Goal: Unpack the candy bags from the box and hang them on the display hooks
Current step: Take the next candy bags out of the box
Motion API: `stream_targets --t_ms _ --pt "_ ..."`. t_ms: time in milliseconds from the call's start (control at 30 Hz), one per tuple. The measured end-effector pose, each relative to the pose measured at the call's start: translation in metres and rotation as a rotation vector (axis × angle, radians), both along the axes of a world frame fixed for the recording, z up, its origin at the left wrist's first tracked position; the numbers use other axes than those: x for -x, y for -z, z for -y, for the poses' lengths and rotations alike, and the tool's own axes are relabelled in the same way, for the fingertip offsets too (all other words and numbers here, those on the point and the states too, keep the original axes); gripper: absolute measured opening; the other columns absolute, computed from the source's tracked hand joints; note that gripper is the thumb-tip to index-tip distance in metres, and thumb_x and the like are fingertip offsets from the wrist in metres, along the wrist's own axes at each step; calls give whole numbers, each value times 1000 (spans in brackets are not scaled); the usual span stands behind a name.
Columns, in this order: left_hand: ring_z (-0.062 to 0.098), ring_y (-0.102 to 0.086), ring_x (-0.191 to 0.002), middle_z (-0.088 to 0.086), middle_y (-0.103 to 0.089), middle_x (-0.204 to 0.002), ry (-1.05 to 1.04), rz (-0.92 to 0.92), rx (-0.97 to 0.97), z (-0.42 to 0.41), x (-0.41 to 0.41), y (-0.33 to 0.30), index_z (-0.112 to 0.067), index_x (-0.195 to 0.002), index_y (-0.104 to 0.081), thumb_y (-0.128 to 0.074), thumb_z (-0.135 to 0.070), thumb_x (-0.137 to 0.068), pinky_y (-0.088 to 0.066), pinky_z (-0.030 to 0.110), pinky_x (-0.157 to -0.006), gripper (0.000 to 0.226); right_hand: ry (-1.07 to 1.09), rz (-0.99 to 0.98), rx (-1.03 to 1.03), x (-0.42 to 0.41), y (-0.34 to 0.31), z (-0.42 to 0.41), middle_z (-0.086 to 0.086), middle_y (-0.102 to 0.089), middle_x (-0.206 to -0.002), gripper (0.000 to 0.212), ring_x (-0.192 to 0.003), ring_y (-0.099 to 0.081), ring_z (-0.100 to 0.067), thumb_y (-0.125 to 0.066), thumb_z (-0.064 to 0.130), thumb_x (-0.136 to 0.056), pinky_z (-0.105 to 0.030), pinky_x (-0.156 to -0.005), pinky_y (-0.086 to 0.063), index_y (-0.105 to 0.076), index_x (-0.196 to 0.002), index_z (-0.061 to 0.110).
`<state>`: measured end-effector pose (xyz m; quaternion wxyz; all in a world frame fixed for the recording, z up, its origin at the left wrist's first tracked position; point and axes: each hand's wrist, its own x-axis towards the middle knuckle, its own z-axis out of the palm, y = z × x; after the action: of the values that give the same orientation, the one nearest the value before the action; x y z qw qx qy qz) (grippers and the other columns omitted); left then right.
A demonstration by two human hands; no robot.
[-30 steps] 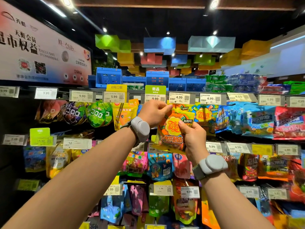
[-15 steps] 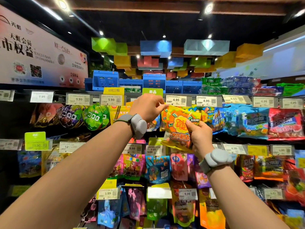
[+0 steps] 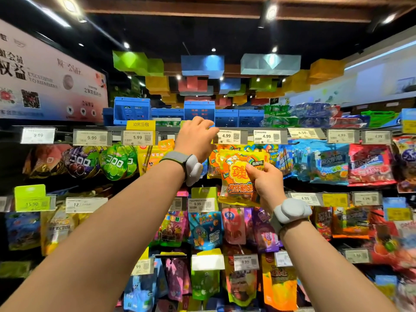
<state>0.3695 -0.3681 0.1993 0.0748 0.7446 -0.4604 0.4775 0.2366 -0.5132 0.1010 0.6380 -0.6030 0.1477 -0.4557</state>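
While both arms reach up at the top row of the candy display, the right hand (image 3: 265, 183) pinches an orange and yellow candy bag (image 3: 236, 174) by its right side, thumb on the front, fingers curled behind. That bag hangs in front of others of the same print, just below a price tag (image 3: 229, 136) reading 4.99 (whether its top sits on a hook I cannot tell). Up beside that tag, the left hand (image 3: 195, 138) has its fingers bent at the rail, fingertips near the tag's left edge; what they hold, if anything, is hidden. Each wrist wears a grey band (image 3: 292, 210). Left of the hands hang round green and purple bags (image 3: 114, 162) under tags of 9.99 and 5.99. Blue crates (image 3: 132, 110) stand on top of the shelving. More bags fill the 2 rows below.
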Motion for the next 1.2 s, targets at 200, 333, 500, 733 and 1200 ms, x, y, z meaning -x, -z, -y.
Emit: stream_targets --t_ms 200,333,500,733,1200 --pt "25 -46 -118 -6 -58 -122 4 9 10 13 2 5 -28 -110 -56 -69 -47 -82 -34 40 -93 36 -17 -20 -37 1 3 8 -25 -68 -109 26 -84 -74 -34 -72 15 -90 -53 -66 -61 -51 -104 10" --pt "27 -49 -107 -2 -58 -110 -49 -1 8 19 4 4 -27 -106 -54 -71 -36 -83 -38 41 -87 31 -11 -17 -7 1 5 10 -19 -74 -94 10 -83 -74 -35 -69 12 -92 -57 -70 -60 -62 -94 4" --pt "30 -49 -99 2 -58 -103 -95 51 -22 22 2 0 -22 -104 -58 -62 -16 -87 -37 42 -84 18 -19 -39 -25 -2 3 12 -20 -73 -101 25 -85 -74 -33 -71 14 -91 -55 -71 -61 -61 -109 1" --pt "30 -49 -93 4 -58 -103 -74 21 -80 17 4 -5 -18 -99 -58 -55 -16 -92 -32 39 -74 8 -4 -11 -11 -4 1 13 -18 -72 -95 17 -72 -72 -23 -69 9 -91 -44 -66 -62 -62 -103 0" --pt "30 -49 -80 4 -53 -84 71 -99 -132 11 -2 -19 -20 -81 -44 -45 -17 -100 -35 37 -64 18 -10 -32 -2 -31 -15 21 -21 -67 -113 47 -87 -70 -24 -73 17 -90 -35 -57 -60 -52 -125 -5"
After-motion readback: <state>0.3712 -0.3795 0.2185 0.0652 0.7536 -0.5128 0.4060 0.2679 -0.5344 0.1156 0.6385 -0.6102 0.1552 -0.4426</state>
